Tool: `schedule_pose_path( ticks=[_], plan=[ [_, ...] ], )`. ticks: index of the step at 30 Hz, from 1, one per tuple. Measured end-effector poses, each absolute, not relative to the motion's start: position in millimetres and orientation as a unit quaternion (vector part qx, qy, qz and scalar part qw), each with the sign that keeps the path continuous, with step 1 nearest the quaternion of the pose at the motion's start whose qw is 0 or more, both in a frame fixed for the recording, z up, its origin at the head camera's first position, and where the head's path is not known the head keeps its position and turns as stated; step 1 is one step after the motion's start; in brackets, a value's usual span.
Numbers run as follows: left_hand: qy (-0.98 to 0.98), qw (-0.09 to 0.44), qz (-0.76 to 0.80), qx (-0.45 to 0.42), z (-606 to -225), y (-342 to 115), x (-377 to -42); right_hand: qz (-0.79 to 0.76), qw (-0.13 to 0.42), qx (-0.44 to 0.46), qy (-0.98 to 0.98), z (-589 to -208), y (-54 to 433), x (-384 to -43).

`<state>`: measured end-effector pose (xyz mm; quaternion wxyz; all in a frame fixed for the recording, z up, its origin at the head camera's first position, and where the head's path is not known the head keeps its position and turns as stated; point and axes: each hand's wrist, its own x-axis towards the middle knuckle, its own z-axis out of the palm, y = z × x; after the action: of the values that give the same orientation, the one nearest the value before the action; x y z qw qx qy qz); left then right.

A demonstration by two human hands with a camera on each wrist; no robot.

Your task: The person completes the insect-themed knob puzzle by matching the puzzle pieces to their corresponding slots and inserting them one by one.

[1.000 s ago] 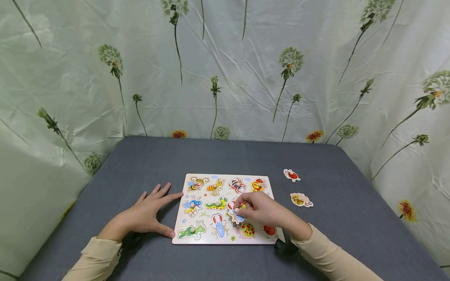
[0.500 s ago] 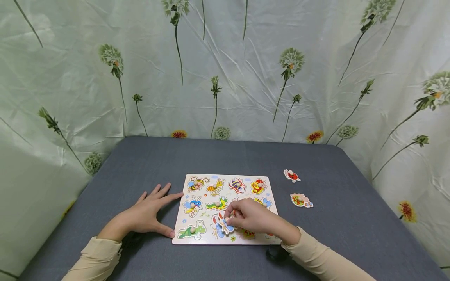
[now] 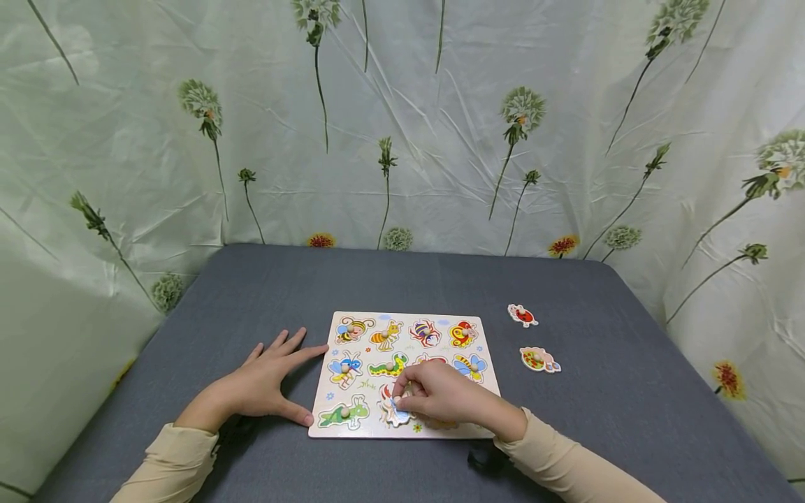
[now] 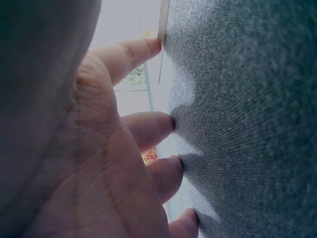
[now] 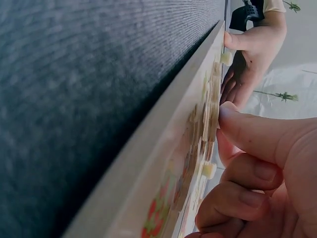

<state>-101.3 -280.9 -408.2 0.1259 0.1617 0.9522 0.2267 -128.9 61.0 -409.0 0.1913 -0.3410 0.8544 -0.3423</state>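
A wooden peg puzzle board [image 3: 377,433] with insect pictures lies on the table. My right hand [image 3: 443,395] pinches the knob of a beetle puzzle piece [image 3: 396,417] between thumb and forefinger. The piece is over the beetle picture in the front row, slightly turned; whether it sits in its recess I cannot tell. In the right wrist view the thumb [image 5: 257,131] is close to the board's face. My left hand [image 3: 260,384] lies spread at the board's left side, thumb and forefinger touching its edge; its other fingertips [image 4: 168,171] rest on the cloth.
On the dark grey table [image 3: 283,279], right of the board, lie a red ladybug piece [image 3: 523,315] and a pink piece with a spotted green body [image 3: 539,360]. A grasshopper piece [image 3: 344,412] and several others sit in the board. A flowered curtain [image 3: 440,140] hangs behind.
My right hand has carried the beetle piece left and toward the front, from the board's middle row to the beetle picture. The left hand has stayed in place.
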Motion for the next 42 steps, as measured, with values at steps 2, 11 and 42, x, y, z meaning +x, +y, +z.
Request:
schedule_pose_path(
  ticks=[2,11,42],
  plan=[
    [0.952,0.126,0.227,0.162,-407.9,-280.8,-101.2,-0.346,0.195,-0.338,0.853,-408.9,60.2,-128.0],
    [0.952,0.127,0.227,0.159,-407.8,-280.4,-100.7,-0.351,0.204,-0.332,0.851,-408.0,56.5,-126.9],
    [0.954,0.117,0.222,0.164,-408.4,-280.5,-100.4,-0.349,0.203,-0.328,0.854,-407.6,59.4,-131.0]
  ],
)
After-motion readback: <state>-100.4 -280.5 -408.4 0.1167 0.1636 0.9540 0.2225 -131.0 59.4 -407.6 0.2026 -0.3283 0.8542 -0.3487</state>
